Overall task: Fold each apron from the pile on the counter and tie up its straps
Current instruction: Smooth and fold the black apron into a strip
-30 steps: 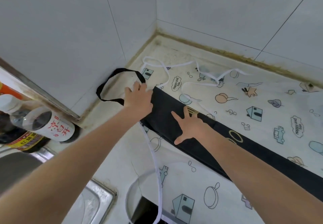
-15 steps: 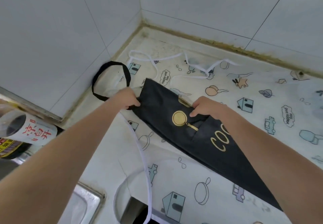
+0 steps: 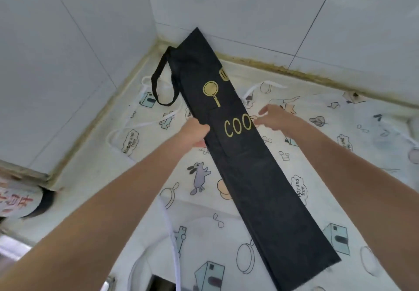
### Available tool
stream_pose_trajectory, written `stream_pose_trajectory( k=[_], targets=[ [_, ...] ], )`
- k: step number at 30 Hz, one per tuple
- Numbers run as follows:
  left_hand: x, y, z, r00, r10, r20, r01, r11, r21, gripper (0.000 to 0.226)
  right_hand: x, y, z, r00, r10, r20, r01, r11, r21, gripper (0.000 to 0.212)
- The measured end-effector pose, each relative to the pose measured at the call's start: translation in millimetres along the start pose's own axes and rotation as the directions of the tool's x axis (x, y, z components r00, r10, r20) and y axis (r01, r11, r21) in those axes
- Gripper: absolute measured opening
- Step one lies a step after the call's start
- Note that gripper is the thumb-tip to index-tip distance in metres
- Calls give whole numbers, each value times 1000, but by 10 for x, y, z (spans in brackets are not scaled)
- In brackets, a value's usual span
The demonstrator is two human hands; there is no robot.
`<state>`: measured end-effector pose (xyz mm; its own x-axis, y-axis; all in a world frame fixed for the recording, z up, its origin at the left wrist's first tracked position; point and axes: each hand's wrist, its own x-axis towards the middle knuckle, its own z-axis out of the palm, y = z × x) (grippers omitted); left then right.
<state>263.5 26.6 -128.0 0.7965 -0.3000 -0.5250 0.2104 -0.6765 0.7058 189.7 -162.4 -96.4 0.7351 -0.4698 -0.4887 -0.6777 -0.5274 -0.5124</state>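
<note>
Black apron [image 3: 244,159]: matte cloth folded into a long narrow strip, gold print, slanting across the counter toward the tiled corner.
Left hand [image 3: 194,131]: fingers curled, gripping the strip's left edge.
Right hand [image 3: 273,118]: pinching the right edge.
Neck strap [image 3: 162,82]: black loop.
Underneath: cartoon-printed white apron [image 3: 317,150].

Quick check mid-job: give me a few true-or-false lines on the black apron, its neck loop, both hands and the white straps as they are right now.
1. The black apron is folded into a long narrow strip. True.
2. Its black neck loop is tied in a knot. False: it hangs loose as an open loop at the strip's top left.
3. The left hand grips the strip's left edge. True.
4. The right hand rests flat on the gold letters. False: it is at the strip's right edge, beside the letters.
5. The white straps lie loose on the patterned apron spread underneath. True.
</note>
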Motion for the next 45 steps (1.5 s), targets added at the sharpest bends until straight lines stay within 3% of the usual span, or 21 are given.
stream_pose_trajectory(
  k=[1,3,7,12,16,19,22,24,27,32,37,39,42,45],
  targets=[
    [-39,-111,156,999,-14,52,9,995,98,12,-72,167,61,999,41,35,-40,999,-30,46],
    [-61,-224,379,1000,-9,13,6,972,235,36,-207,479,188,993,106,50,-102,992,-79,50],
    [-87,-179,529,997,-49,-56,58,980,189,56,-421,852,454,982,189,-23,-190,979,-70,45],
    [-207,-228,530,999,-25,-25,29,980,195,53,-620,894,733,974,214,-71,-204,971,124,33],
    [-326,-404,351,977,119,-176,-70,963,261,47,-810,814,888,985,171,-16,-158,939,306,19],
    [-421,-558,264,960,141,-244,-60,948,313,43,-1027,884,941,992,121,28,-125,956,264,24],
    [-692,-770,358,926,329,-186,-182,820,543,45,-1250,1070,1004,992,102,73,-117,965,234,35],
    [-910,-918,461,894,445,-48,-323,715,620,40,-1373,1158,1058,991,73,111,-97,969,227,37],
    [-1227,-1135,577,868,481,121,-438,629,642,25,-1543,1234,1131,996,15,92,-38,967,252,36],
    [-1638,-1222,585,924,362,-124,-243,805,542,21,-1743,1362,1144,991,28,132,-75,929,362,19],
    [-1862,-1321,491,992,113,-63,-54,799,598,26,-1890,1469,1218,993,1,120,-35,959,283,6],
    [-1959,-1374,527,1000,6,-29,11,828,561,30,-1952,1471,1279,998,-34,54,19,969,245,19],
    [-2011,-1464,626,997,31,-71,-1,926,378,18,-2008,1448,1367,995,-88,-52,96,977,193,29],
    [-2043,-1577,665,988,92,-126,-51,953,299,13,-2014,1445,1417,987,-134,-85,146,978,148,26]
  ],
)
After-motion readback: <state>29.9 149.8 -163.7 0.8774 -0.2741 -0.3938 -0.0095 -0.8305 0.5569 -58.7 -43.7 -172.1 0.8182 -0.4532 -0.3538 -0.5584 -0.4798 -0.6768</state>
